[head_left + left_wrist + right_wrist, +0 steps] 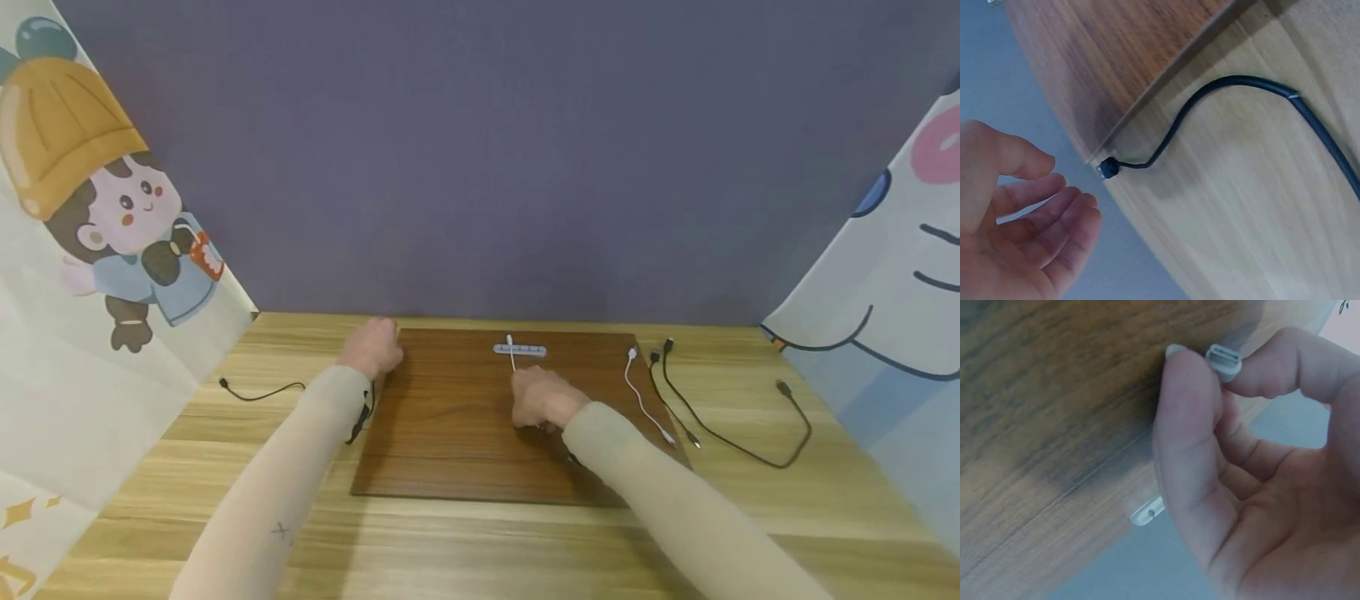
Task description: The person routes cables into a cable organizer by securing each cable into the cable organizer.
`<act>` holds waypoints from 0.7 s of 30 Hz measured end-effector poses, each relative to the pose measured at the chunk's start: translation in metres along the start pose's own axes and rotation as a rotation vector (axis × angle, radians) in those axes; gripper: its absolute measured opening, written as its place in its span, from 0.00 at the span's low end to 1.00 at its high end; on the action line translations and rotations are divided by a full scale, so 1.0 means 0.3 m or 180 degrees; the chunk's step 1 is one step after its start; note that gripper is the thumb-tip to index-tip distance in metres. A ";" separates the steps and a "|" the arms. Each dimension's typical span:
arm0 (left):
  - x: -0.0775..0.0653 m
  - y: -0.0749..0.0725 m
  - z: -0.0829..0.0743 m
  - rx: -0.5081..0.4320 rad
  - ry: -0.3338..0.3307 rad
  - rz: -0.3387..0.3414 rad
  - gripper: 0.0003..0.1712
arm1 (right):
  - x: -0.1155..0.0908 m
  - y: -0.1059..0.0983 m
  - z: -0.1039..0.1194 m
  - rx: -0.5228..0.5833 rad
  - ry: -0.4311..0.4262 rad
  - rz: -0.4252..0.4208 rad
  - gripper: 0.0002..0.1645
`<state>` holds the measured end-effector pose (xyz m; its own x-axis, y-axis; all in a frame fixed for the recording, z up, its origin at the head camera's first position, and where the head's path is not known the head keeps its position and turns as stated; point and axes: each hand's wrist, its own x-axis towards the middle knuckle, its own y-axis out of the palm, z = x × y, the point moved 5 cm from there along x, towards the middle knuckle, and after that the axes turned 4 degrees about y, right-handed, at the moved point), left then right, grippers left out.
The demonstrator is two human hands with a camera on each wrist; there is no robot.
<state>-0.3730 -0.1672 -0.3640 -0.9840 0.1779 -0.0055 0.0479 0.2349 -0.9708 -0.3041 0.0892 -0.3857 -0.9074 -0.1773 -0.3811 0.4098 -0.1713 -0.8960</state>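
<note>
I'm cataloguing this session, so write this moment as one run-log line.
right hand: pinches white connector | left hand: holds nothing, near black cable | white cable: crosses pale strip on brown board

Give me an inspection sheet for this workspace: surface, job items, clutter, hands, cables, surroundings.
Surface: brown wooden board on a light wood table.
Job's things: cable clip strip near the board's far edge; a white cable crosses it, seating unclear.
Clutter: nothing seen besides loose cables.
Hands: right hand pinches the white cable's connector; left hand holds nothing, fingers loosely curled near a black cable.
Cables: second white cable on the board's right side; shorter black cable and longer black cable on the table, right of the board.
Surroundings: dark panel behind; cartoon-printed sheets on both sides.
</note>
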 end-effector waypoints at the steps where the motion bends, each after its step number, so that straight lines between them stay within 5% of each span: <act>1: 0.004 0.005 0.004 -0.0031 -0.0003 0.0013 0.12 | 0.000 -0.001 -0.003 0.0006 0.0009 0.0001 0.03; 8: 0.023 0.016 0.035 -0.0066 -0.0096 0.0004 0.20 | 0.005 -0.002 -0.004 0.0006 0.0009 0.0029 0.04; 14: 0.025 0.043 0.047 -0.0284 -0.0115 0.0364 0.33 | 0.005 -0.002 0.001 -0.0021 0.0008 -0.0003 0.04; 21: 0.030 0.075 0.047 -0.0239 -0.0105 0.0453 0.32 | -0.001 -0.001 0.000 0.0020 0.0000 0.0026 0.04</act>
<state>-0.3833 -0.1739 -0.3892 -0.9715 0.1831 -0.1507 0.1985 0.2805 -0.9391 -0.3041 0.0893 -0.3853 -0.9040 -0.1788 -0.3884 0.4178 -0.1759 -0.8914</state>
